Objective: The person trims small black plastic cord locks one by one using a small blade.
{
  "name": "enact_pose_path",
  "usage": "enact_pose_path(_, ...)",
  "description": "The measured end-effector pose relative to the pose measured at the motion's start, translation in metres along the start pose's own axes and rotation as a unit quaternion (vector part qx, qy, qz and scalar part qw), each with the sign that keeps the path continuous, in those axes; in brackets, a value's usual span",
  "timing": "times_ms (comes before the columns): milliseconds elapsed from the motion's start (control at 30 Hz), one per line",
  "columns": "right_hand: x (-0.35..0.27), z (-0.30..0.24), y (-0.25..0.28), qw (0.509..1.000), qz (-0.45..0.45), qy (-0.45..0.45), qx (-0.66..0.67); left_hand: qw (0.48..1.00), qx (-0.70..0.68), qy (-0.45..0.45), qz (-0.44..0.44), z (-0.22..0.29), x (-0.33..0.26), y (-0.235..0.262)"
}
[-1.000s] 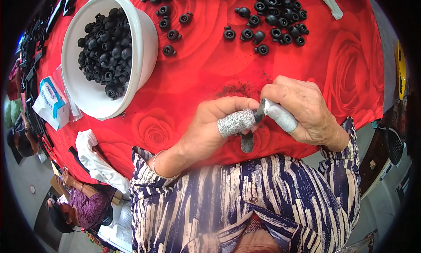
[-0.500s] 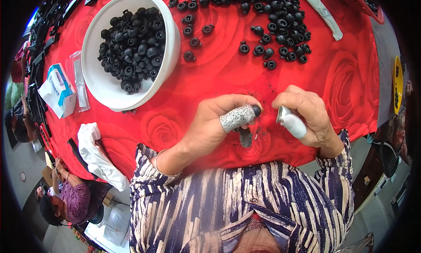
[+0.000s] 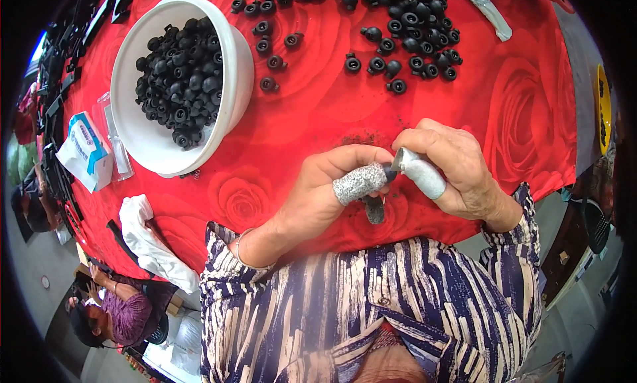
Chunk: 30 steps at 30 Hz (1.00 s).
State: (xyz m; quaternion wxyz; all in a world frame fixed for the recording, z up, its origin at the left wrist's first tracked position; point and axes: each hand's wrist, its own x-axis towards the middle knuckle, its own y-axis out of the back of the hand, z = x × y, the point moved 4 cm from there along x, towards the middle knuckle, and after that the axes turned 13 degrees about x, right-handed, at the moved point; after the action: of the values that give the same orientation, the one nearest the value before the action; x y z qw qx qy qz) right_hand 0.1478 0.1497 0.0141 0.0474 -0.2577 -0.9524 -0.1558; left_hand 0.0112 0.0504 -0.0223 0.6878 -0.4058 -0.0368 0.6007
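Note:
My left hand (image 3: 332, 187), its thumb in a grey speckled finger cover, pinches a small black rubber part (image 3: 389, 175) above the red rose-patterned tablecloth (image 3: 312, 111). My right hand (image 3: 451, 167) meets it from the right, gripping a small blade-like tool (image 3: 399, 160) with a white-wrapped finger against the part. Several black rubber parts (image 3: 405, 45) lie scattered at the far side of the table. A white bowl (image 3: 235, 64) on the left is filled with more of them. Dark crumbs lie on the cloth near my hands.
A white cloth (image 3: 149, 240) hangs at the table's near left edge. A white and blue packet (image 3: 86, 147) and a clear tube lie left of the bowl. A white strip (image 3: 488, 10) lies at the far right. A seated person (image 3: 119, 310) is at lower left.
My hands parted briefly half a second ago and are now together again on the black part. The view has shifted, so the bowl and scattered parts sit lower in the picture.

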Motion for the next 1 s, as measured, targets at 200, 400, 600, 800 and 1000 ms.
enact_pose_path(200,-0.001,0.002,-0.001,1.000,0.014,-0.007,0.006,1.000,0.014,-0.007,0.010,-0.002,0.000,0.001)
enact_pose_path(400,-0.002,0.002,-0.001,1.000,0.018,-0.024,-0.003,1.000,-0.012,0.002,-0.014,0.000,-0.001,0.000)
enact_pose_path(600,-0.001,0.002,-0.001,1.000,0.006,-0.009,0.002,1.000,-0.017,-0.002,-0.021,0.000,-0.001,0.000)
enact_pose_path(800,0.001,-0.001,0.000,0.999,-0.033,0.005,-0.013,1.000,0.003,-0.008,-0.007,0.000,0.001,0.001)
enact_pose_path(1000,-0.001,-0.002,0.009,0.997,0.008,0.004,0.073,0.999,-0.033,-0.002,-0.004,-0.001,0.001,0.003)
